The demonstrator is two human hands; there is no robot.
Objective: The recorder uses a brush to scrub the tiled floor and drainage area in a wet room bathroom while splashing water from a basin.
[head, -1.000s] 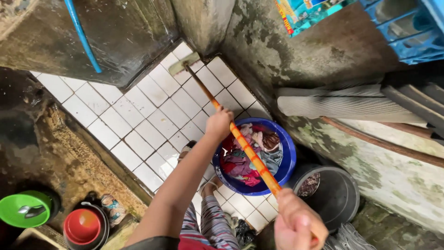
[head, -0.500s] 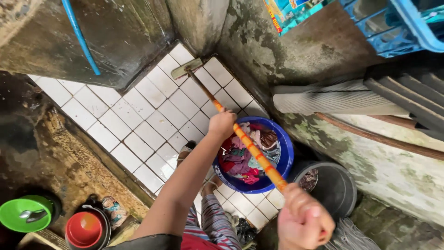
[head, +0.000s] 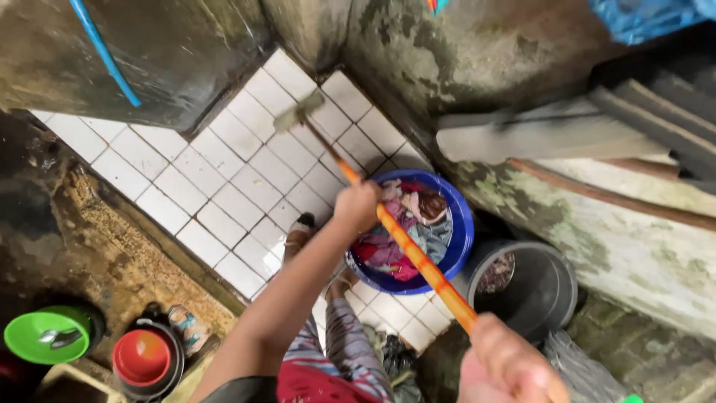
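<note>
Orange broom handle (head: 406, 250), gripped by both hands, left hand (head: 358, 205), right hand (head: 503, 366)

Left hand (head: 358, 205) extended, right hand (head: 507, 366) near, both fisted

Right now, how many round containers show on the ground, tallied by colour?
Blue basin of clothes: 1
Black bucket: 1
Green bowl: 1
Red bowl: 1
Total: 4
Both the left hand and the right hand grip the orange brush handle.
</note>
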